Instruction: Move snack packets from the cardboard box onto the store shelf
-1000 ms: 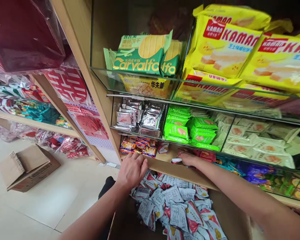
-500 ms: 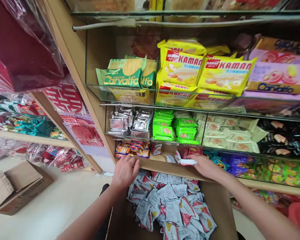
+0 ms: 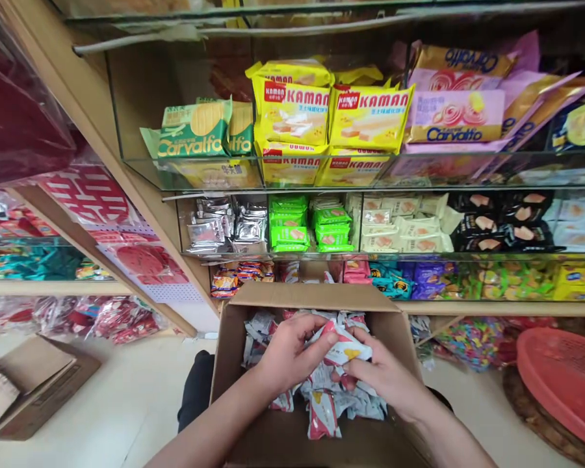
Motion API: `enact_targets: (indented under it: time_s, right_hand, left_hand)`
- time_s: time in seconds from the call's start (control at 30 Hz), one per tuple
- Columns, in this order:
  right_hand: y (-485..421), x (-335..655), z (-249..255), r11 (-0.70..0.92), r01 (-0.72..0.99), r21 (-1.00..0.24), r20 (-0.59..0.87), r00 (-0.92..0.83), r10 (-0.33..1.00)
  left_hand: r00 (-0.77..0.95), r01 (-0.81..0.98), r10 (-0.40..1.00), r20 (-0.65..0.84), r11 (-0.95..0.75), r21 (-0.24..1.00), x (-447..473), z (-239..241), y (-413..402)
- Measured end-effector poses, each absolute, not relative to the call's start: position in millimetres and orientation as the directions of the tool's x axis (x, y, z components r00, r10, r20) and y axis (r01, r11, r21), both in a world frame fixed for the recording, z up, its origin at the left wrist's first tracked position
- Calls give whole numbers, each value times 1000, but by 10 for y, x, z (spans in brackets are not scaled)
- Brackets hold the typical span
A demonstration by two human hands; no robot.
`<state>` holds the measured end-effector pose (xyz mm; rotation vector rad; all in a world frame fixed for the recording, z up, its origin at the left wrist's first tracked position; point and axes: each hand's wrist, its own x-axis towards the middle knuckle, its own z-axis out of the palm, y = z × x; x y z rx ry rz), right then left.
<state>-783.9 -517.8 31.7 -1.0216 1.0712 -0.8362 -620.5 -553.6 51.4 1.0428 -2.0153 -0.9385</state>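
Both hands are over an open cardboard box (image 3: 316,296) holding a heap of small white and red snack packets (image 3: 322,416). My left hand (image 3: 287,348) pinches a snack packet (image 3: 344,349) between thumb and fingers at its left end. From the other side, my right hand (image 3: 383,374) closes its fingers on packets at the right end of the same bunch. How many packets lie between the hands I cannot tell, since the fingers cover part of them.
Beyond the box rise glass-fronted shelves with yellow wafer packs (image 3: 292,107), green packs (image 3: 290,224) and purple packs (image 3: 429,279). An opened carton (image 3: 39,390) sits on the floor at left. At right is a red plastic basket (image 3: 556,383).
Both hands have come back from the lowest shelf to the box and now meet over the packets. The left hand has let go of the box flap. The view has shifted right.
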Motion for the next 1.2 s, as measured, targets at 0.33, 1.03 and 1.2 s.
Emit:
enact_targets:
  time_s: [0.33,1.03,1.2]
  right_hand:
    - [-5113,-7563,57,128,-128,-984,-76,-349,-934]
    - [-5024,-7444,-69,147,106,-983,-168,-227,-959]
    - [-5055,-7448,-99,131,80,-988,-140,-116,-983]
  left_hand:
    - [-175,-115,-984,-13,8,993,-6383,197,-5342]
    - [-79,-116,-995,66,75,990,-6173,-96,-5262]
    - [-72,-189,-992,107,119,975,-6067,-113,-5282]
